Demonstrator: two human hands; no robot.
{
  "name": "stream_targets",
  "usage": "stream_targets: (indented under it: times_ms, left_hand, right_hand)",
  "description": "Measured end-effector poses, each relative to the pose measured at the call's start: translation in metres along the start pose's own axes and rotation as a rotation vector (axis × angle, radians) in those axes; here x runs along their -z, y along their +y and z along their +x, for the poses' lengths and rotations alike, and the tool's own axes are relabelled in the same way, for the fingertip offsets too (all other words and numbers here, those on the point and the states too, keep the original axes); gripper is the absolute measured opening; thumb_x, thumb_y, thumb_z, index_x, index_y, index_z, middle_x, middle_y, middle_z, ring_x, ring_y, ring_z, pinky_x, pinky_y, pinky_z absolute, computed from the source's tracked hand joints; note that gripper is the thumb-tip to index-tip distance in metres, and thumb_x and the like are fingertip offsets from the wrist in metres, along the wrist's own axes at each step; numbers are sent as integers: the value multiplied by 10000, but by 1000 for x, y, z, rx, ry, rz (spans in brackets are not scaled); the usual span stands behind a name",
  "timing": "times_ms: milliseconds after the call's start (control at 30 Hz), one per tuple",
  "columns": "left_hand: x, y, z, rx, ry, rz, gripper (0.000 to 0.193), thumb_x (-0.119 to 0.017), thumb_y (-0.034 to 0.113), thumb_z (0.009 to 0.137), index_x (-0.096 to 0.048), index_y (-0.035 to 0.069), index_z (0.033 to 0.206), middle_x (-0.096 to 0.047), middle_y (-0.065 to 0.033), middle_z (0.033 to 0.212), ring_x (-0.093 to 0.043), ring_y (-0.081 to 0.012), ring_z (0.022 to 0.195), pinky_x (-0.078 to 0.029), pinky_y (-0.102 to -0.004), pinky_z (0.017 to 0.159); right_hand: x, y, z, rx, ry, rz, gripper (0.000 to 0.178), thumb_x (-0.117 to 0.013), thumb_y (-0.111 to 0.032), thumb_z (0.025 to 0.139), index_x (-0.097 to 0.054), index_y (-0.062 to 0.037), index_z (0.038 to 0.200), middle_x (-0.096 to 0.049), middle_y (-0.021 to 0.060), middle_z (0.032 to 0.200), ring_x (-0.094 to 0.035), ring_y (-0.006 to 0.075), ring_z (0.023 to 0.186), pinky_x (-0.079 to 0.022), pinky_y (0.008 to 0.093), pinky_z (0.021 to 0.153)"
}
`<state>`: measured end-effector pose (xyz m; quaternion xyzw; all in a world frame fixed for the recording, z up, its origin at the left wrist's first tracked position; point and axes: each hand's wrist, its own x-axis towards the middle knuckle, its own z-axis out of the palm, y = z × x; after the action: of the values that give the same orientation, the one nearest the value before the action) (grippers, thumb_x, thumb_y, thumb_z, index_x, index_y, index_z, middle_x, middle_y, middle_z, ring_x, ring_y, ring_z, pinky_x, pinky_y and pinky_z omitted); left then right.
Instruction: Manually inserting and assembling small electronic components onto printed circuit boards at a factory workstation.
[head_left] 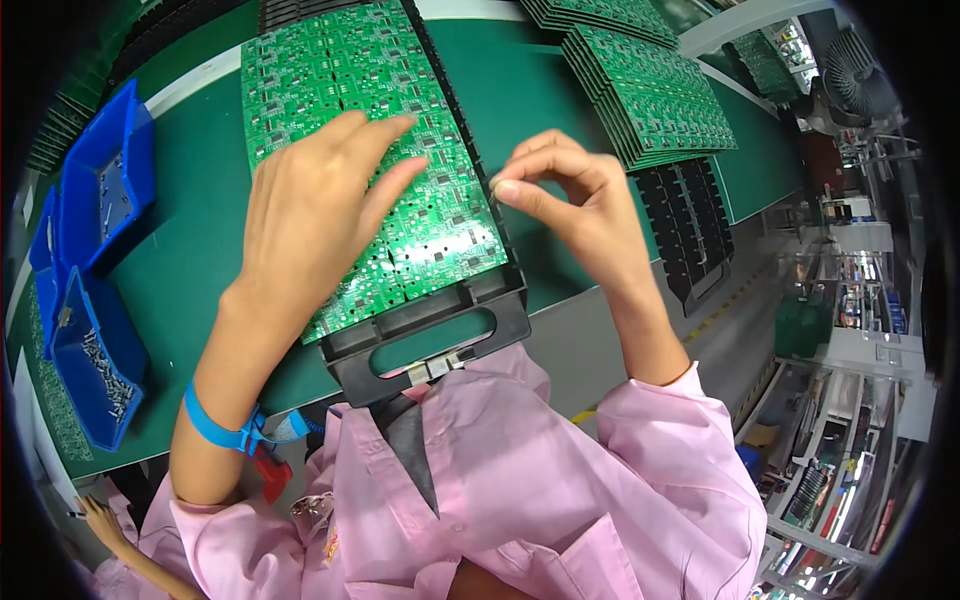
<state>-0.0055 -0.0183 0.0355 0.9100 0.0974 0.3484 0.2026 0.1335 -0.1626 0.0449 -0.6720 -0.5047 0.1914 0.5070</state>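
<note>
A large green circuit board panel (pixel 440 220) lies in a black carrier frame (pixel 385 372) with a handle at its near end. Over the panel's left half hovers my left hand (pixel 310 200), its thumb and index finger apart and nothing visible between them. A blue strap (pixel 215 432) circles my left wrist. Beside the panel's right edge, my right hand (pixel 575 195) is closed in a pinch, thumb against fingertips. Whatever sits in that pinch is too small to name.
Blue bins (pixel 95 370) stand at the left, the nearest holding small metal pins or screws. A stack of green circuit boards (pixel 650 95) is at the back right, with another black carrier (pixel 688 225) jutting past the table edge. Another person's hand (pixel 100 522) shows at lower left.
</note>
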Motion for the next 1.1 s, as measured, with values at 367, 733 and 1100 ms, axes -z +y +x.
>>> stream_targets:
  times_ms: [367,733,1100]
  left_hand:
    - [-5,-6,-7,43,-85,202,240,-606,193,717,-583,16,877,-569,-106,712,-519,-263,510,-426,-335,497]
    - [-5,-6,-8,47,-101,188,231,-599,178,723,-573,14,884,-559,-99,701,-509,-257,505,-418,-335,492]
    - [-5,-6,-9,27,-122,196,222,-591,169,731,-564,14,888,-537,-87,675,-495,-249,505,-409,-333,491]
  right_hand:
    - [-12,18,-21,-104,114,62,59,-661,-38,672,-640,-36,727,-508,33,776,-458,112,713,-375,204,644]
    - [-8,22,-21,103,47,-175,101,-638,10,663,-624,-12,761,-477,64,859,-455,147,783,-382,236,699]
    - [-15,21,-27,347,117,-489,93,-634,13,656,-615,-22,740,-481,68,847,-453,146,784,-387,259,677]
